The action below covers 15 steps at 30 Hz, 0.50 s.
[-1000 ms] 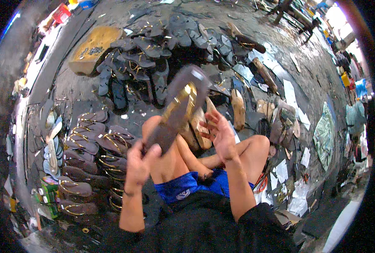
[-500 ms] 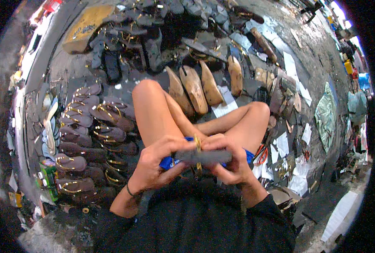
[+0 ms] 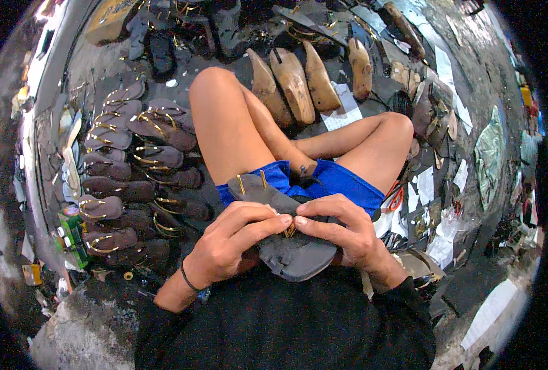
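A dark grey flip-flop sole (image 3: 302,259) lies in both my hands, tilted over my lap. Its broad face is toward me, and short gold strap ends (image 3: 241,185) poke out near its far end. My left hand (image 3: 221,240) grips the left edge, and my right hand (image 3: 351,231) the right edge. Both thumbs and forefingers meet at mid-sole, pressed on a small gold strap piece (image 3: 289,229) that they partly cover. Some fingers are hidden beneath the sole.
Rows of dark flip-flops with gold straps (image 3: 110,132) fill the floor on my left. Wooden shoe lasts (image 3: 292,86) stand beyond my legs. To my right lie orange-handled scissors (image 3: 396,198), paper scraps (image 3: 425,185) and a pale green cloth (image 3: 490,160). A yellowish block (image 3: 109,21) is at the far left.
The sole has turned from edge-on to showing its broad face. My fingers have come together at its middle. The view has shifted, so my legs and the lasts appear higher.
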{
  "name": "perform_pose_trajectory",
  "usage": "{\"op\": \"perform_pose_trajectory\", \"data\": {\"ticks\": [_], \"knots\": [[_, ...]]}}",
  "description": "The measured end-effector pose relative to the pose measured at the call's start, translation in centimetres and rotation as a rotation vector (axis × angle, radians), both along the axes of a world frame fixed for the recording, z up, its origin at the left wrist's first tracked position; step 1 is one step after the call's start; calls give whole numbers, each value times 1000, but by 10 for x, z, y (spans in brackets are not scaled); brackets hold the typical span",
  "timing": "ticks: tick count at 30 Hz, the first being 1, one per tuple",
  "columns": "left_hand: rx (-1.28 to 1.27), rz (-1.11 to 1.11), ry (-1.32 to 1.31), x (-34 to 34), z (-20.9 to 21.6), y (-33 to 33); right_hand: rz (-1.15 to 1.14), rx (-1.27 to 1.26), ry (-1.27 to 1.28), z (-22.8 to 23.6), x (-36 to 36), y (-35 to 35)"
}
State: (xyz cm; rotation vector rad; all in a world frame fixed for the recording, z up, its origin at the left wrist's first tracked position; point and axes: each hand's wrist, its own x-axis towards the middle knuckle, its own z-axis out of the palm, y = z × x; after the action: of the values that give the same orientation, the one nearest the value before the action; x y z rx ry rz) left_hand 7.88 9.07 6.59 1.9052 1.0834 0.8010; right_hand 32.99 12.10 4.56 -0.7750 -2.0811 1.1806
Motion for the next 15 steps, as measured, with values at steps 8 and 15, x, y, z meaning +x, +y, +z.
{"op": "perform_pose_trajectory", "data": {"ticks": [8, 15], "knots": [[-175, 132, -38, 0, -20, -25, 193, -164, -62, -23, -7, 3], [-95, 29, -79, 21, -21, 3, 222, -9, -161, 72, -3, 25]]}}
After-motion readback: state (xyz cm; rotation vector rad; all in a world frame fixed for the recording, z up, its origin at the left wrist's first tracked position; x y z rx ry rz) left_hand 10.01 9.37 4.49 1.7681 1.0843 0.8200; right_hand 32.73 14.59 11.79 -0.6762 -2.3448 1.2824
